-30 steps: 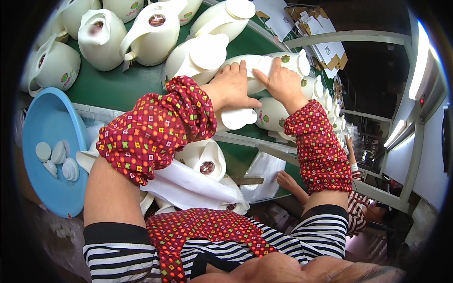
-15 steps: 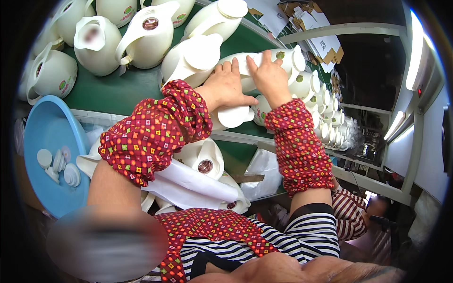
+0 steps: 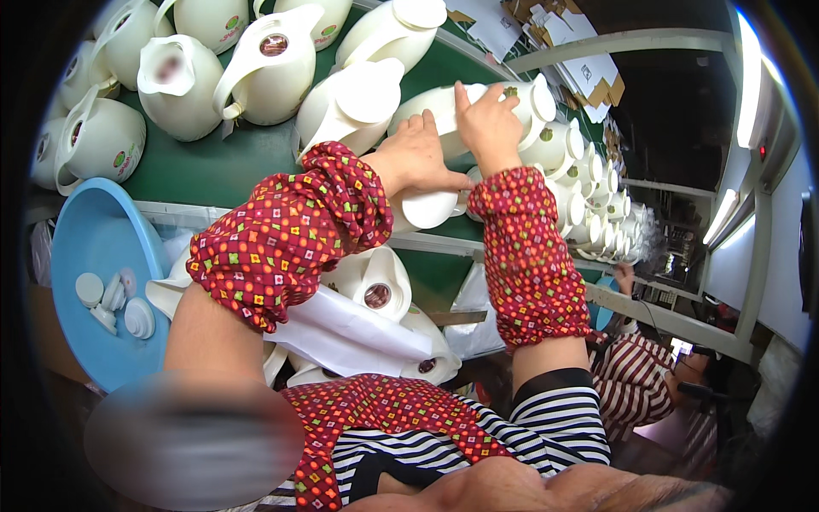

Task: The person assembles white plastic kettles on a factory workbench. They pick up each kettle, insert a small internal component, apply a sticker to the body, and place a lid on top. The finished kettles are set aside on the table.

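My left hand (image 3: 415,160) lies over a cream-white jug (image 3: 426,210) whose wide lid shows below the palm. Its fingers are stretched forward, with the thumb out to the right. Just to the right, my right hand (image 3: 490,128) is closed over the upper part of another cream-white jug (image 3: 426,108), tilted so that its lid end points right. The index finger reaches forward; the hand partly covers the jug's handle side. A further lidded jug (image 3: 354,102) stands left of my left hand. Red patterned sleeves cover both forearms.
Several open jugs (image 3: 271,72) stand on the green table (image 3: 183,171) at the left. A row of jugs (image 3: 589,183) runs off to the right. A blue basin (image 3: 85,226) holds white lids. More jugs (image 3: 375,286) and white paper lie below the table edge. Another person (image 3: 636,375) is at the right.
My right hand has shifted slightly up and left on its jug, which appears more tilted. My left hand keeps nearly the same place. The other person's hand now shows at the right.
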Demonstrator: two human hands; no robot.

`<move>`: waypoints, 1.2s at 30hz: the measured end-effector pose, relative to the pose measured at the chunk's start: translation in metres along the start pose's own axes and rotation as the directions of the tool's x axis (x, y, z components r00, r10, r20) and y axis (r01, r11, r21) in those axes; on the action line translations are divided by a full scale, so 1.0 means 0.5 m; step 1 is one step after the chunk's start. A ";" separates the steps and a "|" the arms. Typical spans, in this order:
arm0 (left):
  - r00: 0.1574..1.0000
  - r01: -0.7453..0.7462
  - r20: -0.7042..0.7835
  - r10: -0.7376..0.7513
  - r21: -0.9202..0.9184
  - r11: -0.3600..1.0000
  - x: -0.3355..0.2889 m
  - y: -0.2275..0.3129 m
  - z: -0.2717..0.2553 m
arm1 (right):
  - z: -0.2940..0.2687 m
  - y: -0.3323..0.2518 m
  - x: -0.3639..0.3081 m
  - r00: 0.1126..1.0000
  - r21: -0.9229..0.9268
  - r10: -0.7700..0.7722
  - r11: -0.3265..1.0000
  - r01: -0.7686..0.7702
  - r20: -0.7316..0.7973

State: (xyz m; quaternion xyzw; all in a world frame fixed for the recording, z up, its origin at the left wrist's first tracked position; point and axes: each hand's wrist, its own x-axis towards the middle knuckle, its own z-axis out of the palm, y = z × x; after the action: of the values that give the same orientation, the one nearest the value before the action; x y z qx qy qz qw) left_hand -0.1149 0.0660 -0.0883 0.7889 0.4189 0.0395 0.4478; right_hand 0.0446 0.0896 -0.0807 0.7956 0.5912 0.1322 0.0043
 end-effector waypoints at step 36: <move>0.935 -0.335 -0.136 0.327 -0.043 0.941 -0.142 -0.140 0.027 | -0.206 0.025 -0.200 0.504 0.400 -0.830 0.558 0.727 0.241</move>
State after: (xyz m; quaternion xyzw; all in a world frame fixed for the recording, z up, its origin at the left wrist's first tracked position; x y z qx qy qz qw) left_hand -0.1985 0.0246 -0.1258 0.8291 0.3061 0.1780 0.4327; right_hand 0.0073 -0.0239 0.0002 0.4424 0.8837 -0.1259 0.0865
